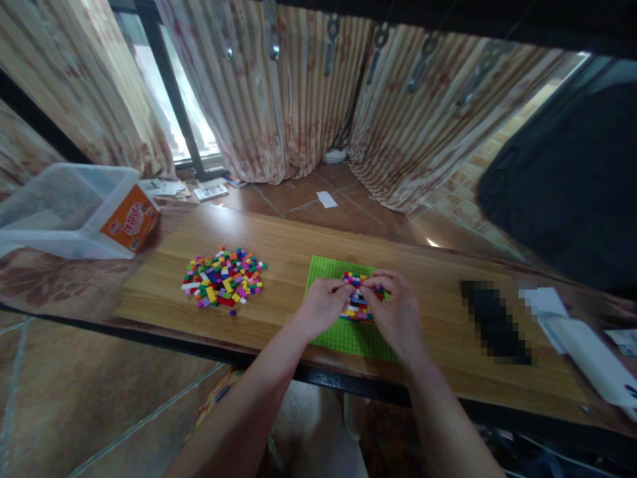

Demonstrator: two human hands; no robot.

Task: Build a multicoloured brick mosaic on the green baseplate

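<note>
A green studded baseplate lies on the wooden board, with a block of many-coloured toy bricks built up on its middle. Both hands meet over these bricks. My left hand comes in from the left, its thumb and forefinger pinched at the brick block. From the right, my right hand has its fingertips closed at the same spot, close to the left fingertips. Whatever sits between the fingertips is too small to make out. The hands cover part of the brick block.
A heap of loose coloured bricks lies left on the wooden board. Beyond it stands a clear plastic bin with an orange label. To the right are a blurred-out dark object and a white object. Curtains hang behind.
</note>
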